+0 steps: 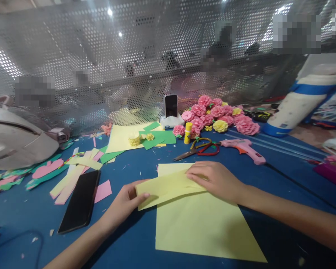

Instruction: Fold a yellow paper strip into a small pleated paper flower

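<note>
A folded strip of yellow paper (165, 186) is held up between my two hands, tilted over a larger yellow sheet (201, 228) on the blue table. My left hand (131, 196) pinches the strip's left end, thumb in front and fingers behind. At the other end my right hand (212, 177) closes on the strip, its fingertips pressed on the upper edge. Just beyond the sheet lie scissors (196, 149) with red and yellow handles, and a pink glue gun (248, 147) with a black cord. A yellow glue stick (187, 133) stands upright behind the scissors.
Pink and yellow paper flowers (212, 114) are heaped at the back. A phone (171, 106) stands propped there; a black phone (81, 201) lies left near paper strips (72, 172). A white bag (19, 136) sits far left, a white-blue bottle (302, 101) right. Behind rises a perforated metal screen (100, 67).
</note>
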A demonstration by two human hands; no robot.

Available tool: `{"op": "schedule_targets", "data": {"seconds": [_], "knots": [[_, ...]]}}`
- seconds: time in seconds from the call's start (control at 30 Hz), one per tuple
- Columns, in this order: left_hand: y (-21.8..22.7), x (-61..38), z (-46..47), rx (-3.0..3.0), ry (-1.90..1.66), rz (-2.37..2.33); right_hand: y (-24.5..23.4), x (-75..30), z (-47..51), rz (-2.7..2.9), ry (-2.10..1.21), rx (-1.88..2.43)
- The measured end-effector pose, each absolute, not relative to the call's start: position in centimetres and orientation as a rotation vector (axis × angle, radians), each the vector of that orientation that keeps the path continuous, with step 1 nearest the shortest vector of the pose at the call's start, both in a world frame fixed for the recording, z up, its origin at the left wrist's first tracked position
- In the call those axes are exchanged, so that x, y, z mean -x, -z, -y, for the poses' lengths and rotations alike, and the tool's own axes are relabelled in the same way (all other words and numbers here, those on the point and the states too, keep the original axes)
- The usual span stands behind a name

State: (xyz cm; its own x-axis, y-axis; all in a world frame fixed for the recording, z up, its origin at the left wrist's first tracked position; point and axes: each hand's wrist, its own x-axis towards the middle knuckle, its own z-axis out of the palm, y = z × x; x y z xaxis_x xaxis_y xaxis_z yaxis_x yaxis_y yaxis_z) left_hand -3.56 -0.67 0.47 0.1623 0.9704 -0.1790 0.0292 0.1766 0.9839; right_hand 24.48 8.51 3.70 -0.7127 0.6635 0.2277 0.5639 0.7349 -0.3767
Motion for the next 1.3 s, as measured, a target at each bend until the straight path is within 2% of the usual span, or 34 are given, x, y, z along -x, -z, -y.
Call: {"op": "schedule_targets", "data": {"seconds": [0.33,0.57,0.63,1.3], "knots": [[0.5,3.9,0.5,-1.215,-0.944,-1.263,-3.1,-24.2,-9.3,2.425,-0.475,0.846],[0.3,4.2,0.6,-1.195,-0.958,-1.287,-1.9,-25.0,-10.9,1.97,-1.311,1.072],[0.4,4.4,0.6,-1.192,-0.955,-1.302,-1.7,-25.0,-10.9,1.884,-1.433,1.125],[0.6,4.2,0.7,-1.274,-0.974,-1.573,-1.7,-25.0,-10.5,1.728,-1.447,1.216]]}}
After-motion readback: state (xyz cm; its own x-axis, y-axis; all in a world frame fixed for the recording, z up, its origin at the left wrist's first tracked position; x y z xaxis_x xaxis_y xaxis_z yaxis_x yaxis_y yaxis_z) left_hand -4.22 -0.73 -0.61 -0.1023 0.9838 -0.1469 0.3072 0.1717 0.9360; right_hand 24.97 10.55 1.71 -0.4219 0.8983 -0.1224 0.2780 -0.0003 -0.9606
